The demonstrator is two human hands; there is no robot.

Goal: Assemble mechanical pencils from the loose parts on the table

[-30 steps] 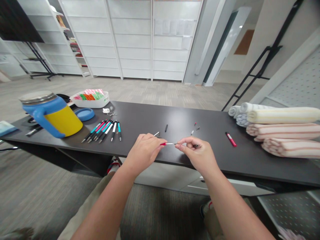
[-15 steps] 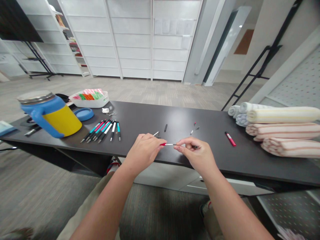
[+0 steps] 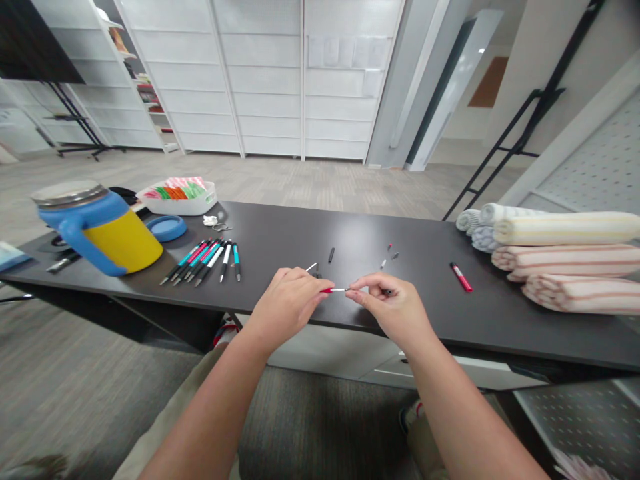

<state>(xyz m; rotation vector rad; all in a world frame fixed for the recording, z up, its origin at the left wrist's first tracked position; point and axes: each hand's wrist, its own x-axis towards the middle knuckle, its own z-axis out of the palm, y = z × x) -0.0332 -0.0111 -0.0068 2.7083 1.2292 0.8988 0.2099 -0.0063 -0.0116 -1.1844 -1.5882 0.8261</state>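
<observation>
My left hand (image 3: pixel 286 299) is closed around a red pen barrel (image 3: pixel 327 290), most of it hidden under the fingers. Out of the barrel's right end comes a thin white pen refill (image 3: pixel 339 289), pinched near its dark end by the thumb and forefinger of my right hand (image 3: pixel 394 303). A small dark piece shows between the fingers of that hand; I cannot make out what it is. Just beyond my hands lie a short black pen part (image 3: pixel 331 255), a thin white stick-like piece (image 3: pixel 312 266) and a few tiny loose parts (image 3: pixel 383 264).
Several click pens (image 3: pixel 205 260) lie left of my hands. Farther left are a blue and yellow jug (image 3: pixel 123 240), its blue lid (image 3: pixel 167 228) and a white basket (image 3: pixel 207 199) of colourful packets. On the right lie a red pen part (image 3: pixel 461 277) and rolled towels (image 3: pixel 570 260).
My right hand has shifted slightly left toward my left hand. Less of the white refill shows between the red barrel and my right fingertips.
</observation>
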